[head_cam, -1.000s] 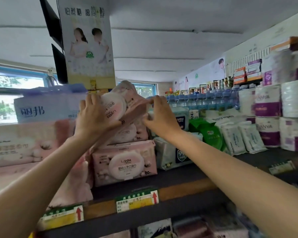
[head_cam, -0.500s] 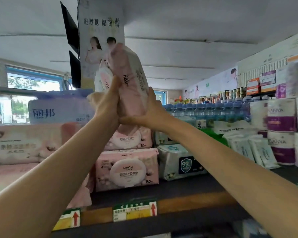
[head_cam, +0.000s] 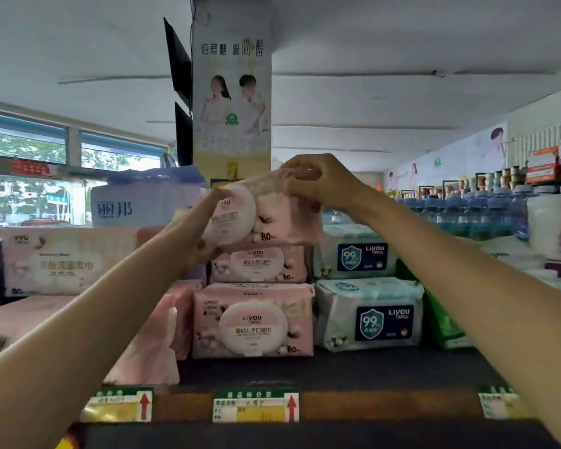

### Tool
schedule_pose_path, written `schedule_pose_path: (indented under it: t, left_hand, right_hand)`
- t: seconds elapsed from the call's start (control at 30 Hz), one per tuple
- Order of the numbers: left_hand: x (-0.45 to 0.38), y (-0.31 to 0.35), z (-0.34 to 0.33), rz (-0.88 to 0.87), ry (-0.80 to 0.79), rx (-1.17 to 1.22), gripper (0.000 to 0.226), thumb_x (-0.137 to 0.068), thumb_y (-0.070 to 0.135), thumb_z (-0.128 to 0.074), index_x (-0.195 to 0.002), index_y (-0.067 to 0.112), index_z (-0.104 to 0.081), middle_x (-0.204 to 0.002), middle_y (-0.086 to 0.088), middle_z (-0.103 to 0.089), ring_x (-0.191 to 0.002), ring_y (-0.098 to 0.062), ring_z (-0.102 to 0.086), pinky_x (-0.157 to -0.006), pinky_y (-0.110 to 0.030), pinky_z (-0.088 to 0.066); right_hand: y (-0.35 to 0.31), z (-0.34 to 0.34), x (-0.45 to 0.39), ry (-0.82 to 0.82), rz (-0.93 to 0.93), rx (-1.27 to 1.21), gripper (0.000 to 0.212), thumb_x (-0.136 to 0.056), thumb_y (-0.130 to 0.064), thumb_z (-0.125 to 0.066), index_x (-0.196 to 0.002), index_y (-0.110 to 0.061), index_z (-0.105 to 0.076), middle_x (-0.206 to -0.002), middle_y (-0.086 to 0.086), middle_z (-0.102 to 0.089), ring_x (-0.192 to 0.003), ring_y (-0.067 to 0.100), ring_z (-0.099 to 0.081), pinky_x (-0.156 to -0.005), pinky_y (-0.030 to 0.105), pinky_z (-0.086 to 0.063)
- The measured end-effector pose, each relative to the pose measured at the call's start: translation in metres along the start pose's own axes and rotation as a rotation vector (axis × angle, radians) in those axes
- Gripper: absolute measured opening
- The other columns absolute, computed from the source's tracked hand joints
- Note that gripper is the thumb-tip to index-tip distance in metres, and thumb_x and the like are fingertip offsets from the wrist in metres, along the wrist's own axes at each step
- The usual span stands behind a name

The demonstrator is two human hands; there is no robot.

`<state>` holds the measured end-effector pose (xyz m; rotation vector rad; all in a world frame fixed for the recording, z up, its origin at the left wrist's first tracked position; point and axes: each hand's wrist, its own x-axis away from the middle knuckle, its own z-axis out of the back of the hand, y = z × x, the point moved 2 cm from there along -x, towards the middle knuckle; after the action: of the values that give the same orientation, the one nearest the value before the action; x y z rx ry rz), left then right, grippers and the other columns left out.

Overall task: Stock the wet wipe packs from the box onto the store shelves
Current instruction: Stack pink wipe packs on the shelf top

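A square pillar (head_cam: 232,92) rises behind the shelf, wrapped in a pale poster showing two people in white under a line of Chinese characters. Two dark flat screens (head_cam: 178,89) jut from its left side, one above the other. Windows (head_cam: 30,176) with blue frames run along the left wall, trees and a street showing through them. To the right, a row of blue-capped water bottles (head_cam: 467,209) stands in a line. Beyond them, small jars (head_cam: 499,178) and orange boxes (head_cam: 543,163) sit on a high wall shelf. Another poster (head_cam: 450,160) covers the far right wall under the white ceiling (head_cam: 402,43)
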<state>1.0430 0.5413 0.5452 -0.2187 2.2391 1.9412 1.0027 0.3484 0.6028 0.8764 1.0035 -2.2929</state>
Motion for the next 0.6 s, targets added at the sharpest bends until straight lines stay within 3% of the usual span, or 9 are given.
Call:
schedule_pose_path:
  t: [0.07,0.13,0.17,0.23,0.3,0.37,0.5,0.6]
  left_hand:
    - [0.001,-0.011,0.008,-0.060,0.062,-0.205,0.059,-0.082,0.029,-0.066,-0.131,0.010,-0.040,-0.115,-0.016,-0.052,-0.090,-0.028,-0.058,-0.050,-0.030,-0.055]
    - [0.000,-0.009,0.015,-0.238,0.229,-0.765,0.070,-0.081,0.028,-0.068,-0.139,0.018,-0.032,-0.133,-0.021,-0.038,-0.117,-0.040,-0.047,-0.088,-0.045,-0.049]
    - [0.000,-0.008,0.012,-0.330,0.213,-1.074,0.074,-0.080,0.030,-0.069,-0.142,0.022,-0.029,-0.138,-0.021,-0.034,-0.125,-0.041,-0.039,-0.103,-0.048,-0.037]
    - [-0.004,-0.017,0.001,-0.416,0.010,-1.413,0.076,-0.080,0.029,-0.068,-0.144,0.026,-0.026,-0.145,-0.014,-0.032,-0.134,-0.033,-0.029,-0.112,-0.047,-0.019]
    - [-0.013,-0.027,-0.008,-0.381,-0.096,-1.499,0.080,-0.079,0.028,-0.067,-0.145,0.030,-0.021,-0.146,-0.009,-0.031,-0.136,-0.033,-0.025,-0.114,-0.050,-0.018]
    - [-0.019,-0.029,-0.009,-0.372,-0.094,-1.551,0.084,-0.074,0.031,-0.070,-0.142,0.031,-0.020,-0.142,-0.009,-0.032,-0.134,-0.037,-0.025,-0.111,-0.054,-0.022]
    - [-0.015,-0.027,-0.013,-0.376,-0.080,-1.677,0.086,-0.072,0.037,-0.073,-0.140,0.027,-0.021,-0.141,-0.010,-0.032,-0.132,-0.036,-0.023,-0.109,-0.054,-0.024]
    - [-0.001,-0.032,-0.024,-0.532,-0.083,-1.609,0.082,-0.077,0.032,-0.070,-0.142,0.023,-0.020,-0.145,-0.011,-0.026,-0.134,-0.035,-0.022,-0.107,-0.056,-0.025]
  right_hand:
    - [0.021,-0.009,-0.004,-0.115,-0.038,-0.016,0.025,-0.085,-0.014,-0.063,-0.109,-0.017,-0.064,-0.107,0.003,-0.061,-0.101,0.015,-0.054,-0.068,0.023,-0.045]
    - [0.044,-0.026,0.001,-0.249,-0.071,0.088,0.031,-0.087,-0.016,-0.062,-0.118,-0.012,-0.061,-0.119,0.006,-0.060,-0.110,0.019,-0.054,-0.081,0.026,-0.046]
    - [0.055,-0.033,0.004,-0.289,-0.075,0.131,0.034,-0.087,-0.018,-0.062,-0.120,-0.010,-0.059,-0.120,0.007,-0.059,-0.112,0.021,-0.054,-0.083,0.026,-0.046]
    - [0.068,-0.039,0.009,-0.301,-0.097,0.101,0.034,-0.089,-0.017,-0.059,-0.122,-0.010,-0.058,-0.115,0.002,-0.059,-0.110,0.021,-0.053,-0.078,0.020,-0.045]
    - [0.072,-0.038,0.009,-0.328,-0.116,0.081,0.036,-0.089,-0.016,-0.058,-0.125,-0.013,-0.055,-0.105,-0.008,-0.056,-0.102,0.014,-0.051,-0.074,0.015,-0.043]
    - [0.072,-0.037,0.011,-0.388,-0.124,0.142,0.046,-0.087,-0.017,-0.062,-0.131,-0.015,-0.048,-0.102,-0.011,-0.052,-0.097,0.011,-0.051,-0.074,0.014,-0.044]
    - [0.077,-0.044,0.021,-0.322,-0.080,0.485,0.073,-0.076,-0.039,-0.072,-0.137,-0.022,-0.036,-0.132,0.005,-0.042,-0.121,0.023,-0.039,-0.094,0.030,-0.038]
    - [0.077,-0.045,0.033,-0.240,-0.106,0.608,0.081,-0.076,-0.048,-0.069,-0.142,-0.024,-0.027,-0.140,0.005,-0.033,-0.130,0.027,-0.027,-0.108,0.044,-0.031]
